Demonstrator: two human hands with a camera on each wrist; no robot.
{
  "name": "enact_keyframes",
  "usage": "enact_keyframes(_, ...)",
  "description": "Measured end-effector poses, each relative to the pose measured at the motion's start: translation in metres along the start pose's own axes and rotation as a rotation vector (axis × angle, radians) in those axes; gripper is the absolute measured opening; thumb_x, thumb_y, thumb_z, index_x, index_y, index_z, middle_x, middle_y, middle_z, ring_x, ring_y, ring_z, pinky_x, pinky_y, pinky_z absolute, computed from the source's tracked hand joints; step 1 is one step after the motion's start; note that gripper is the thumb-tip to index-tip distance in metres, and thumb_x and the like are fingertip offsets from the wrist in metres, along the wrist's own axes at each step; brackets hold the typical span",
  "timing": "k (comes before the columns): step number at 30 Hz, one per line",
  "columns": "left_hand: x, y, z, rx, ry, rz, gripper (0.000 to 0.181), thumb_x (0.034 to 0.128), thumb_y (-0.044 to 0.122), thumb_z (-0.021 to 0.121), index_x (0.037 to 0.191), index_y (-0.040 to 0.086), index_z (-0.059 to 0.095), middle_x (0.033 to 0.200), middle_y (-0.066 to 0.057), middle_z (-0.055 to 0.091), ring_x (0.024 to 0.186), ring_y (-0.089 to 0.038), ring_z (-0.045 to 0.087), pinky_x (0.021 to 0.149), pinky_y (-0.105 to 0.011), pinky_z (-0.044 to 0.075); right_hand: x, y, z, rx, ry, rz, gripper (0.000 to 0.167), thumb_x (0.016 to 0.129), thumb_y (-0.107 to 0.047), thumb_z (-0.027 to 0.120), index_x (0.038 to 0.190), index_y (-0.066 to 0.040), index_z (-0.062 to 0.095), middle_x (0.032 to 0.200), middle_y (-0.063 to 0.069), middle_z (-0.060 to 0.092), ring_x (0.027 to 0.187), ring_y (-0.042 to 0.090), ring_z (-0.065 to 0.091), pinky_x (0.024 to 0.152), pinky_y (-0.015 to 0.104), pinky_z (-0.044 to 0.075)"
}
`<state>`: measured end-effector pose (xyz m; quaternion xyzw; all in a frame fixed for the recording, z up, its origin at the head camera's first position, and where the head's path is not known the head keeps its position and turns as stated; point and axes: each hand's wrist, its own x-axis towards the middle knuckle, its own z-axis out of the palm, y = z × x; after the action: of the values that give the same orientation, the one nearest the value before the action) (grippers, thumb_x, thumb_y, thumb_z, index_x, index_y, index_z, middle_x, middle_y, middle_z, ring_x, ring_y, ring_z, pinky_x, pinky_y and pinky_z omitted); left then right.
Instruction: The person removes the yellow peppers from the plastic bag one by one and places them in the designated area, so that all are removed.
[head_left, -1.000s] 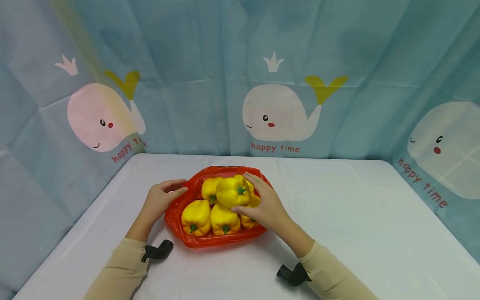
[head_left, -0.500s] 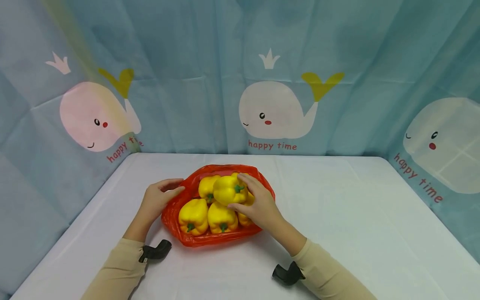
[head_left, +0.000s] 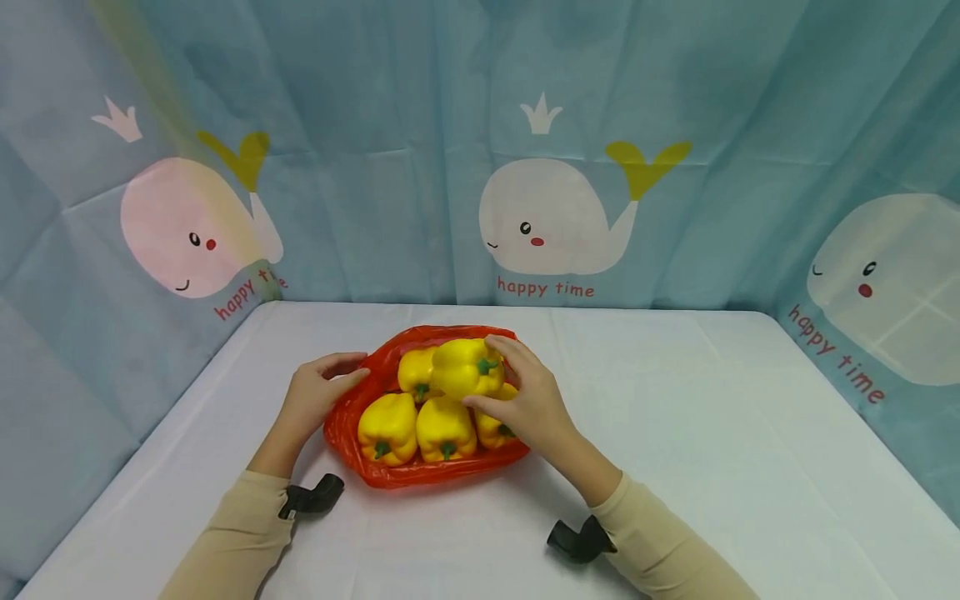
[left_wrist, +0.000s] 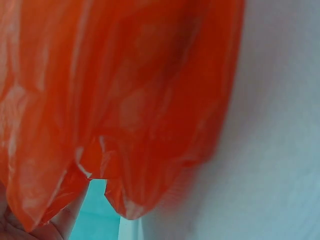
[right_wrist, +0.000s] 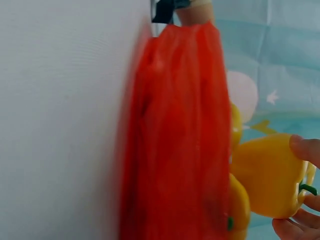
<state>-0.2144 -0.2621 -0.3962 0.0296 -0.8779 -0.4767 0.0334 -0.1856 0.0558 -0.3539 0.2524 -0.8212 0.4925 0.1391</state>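
Note:
An open red plastic bag [head_left: 352, 433] holding several yellow bell peppers [head_left: 388, 428] lies on the table. The right hand [head_left: 534, 405] grips the topmost pepper [head_left: 459, 367] between thumb and fingers; its green stem faces right. In the right wrist view, fingers [right_wrist: 305, 150] touch that pepper [right_wrist: 270, 175] above the bag's edge. At the bag's left rim, the left hand [head_left: 313, 400] pinches the plastic between thumb and fingers. The left wrist view shows red plastic [left_wrist: 125, 90] covering most of the hand [left_wrist: 37, 232].
A white table [head_left: 675, 433] carries the bag. Behind it hangs a light blue curtain [head_left: 390, 233] with whale prints. Black wrist-mounted devices sit at both sleeves, one on the left [head_left: 315, 497] and one on the right [head_left: 579, 540].
The right hand and the top pepper have risen slightly and shifted a little right over the last half second. The left hand stays at the bag's rim.

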Motion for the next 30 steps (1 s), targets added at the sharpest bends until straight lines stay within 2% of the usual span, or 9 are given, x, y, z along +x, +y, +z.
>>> enact_keyframes(8, 0.001, 0.000, -0.001, 0.011, 0.001, -0.004, 0.056, 0.0953, 0.046, 0.063, 0.138, 0.009, 0.059, 0.140, -0.019, 0.058, 0.136, -0.036, 0.047, 0.109, -0.051, 0.045, 0.002, -0.002, -0.012, 0.024, 0.046, -0.020, 0.073, 0.076, -0.013, 0.086, 0.140, -0.002, 0.053, 0.144, 0.013, 0.053, 0.132, 0.028, 0.054, 0.101, 0.040, 0.051)
enact_keyframes(18, 0.000, 0.000, -0.002, 0.014, -0.007, -0.030, 0.059, 0.0957, 0.048, 0.061, 0.140, 0.010, 0.057, 0.142, -0.019, 0.056, 0.137, -0.037, 0.044, 0.108, -0.051, 0.045, 0.008, -0.001, -0.036, 0.023, 0.139, 0.047, 0.073, 0.077, -0.014, 0.085, 0.142, -0.005, 0.051, 0.144, 0.012, 0.052, 0.134, 0.029, 0.052, 0.102, 0.044, 0.049)
enact_keyframes(30, 0.001, 0.002, -0.001, 0.037, -0.010, 0.006, 0.058, 0.0965, 0.047, 0.060, 0.138, 0.006, 0.058, 0.140, -0.021, 0.057, 0.136, -0.039, 0.045, 0.109, -0.053, 0.043, 0.010, 0.010, -0.073, -0.023, 0.280, 0.097, 0.073, 0.079, -0.016, 0.085, 0.142, -0.005, 0.051, 0.146, 0.010, 0.049, 0.136, 0.028, 0.048, 0.102, 0.047, 0.050)
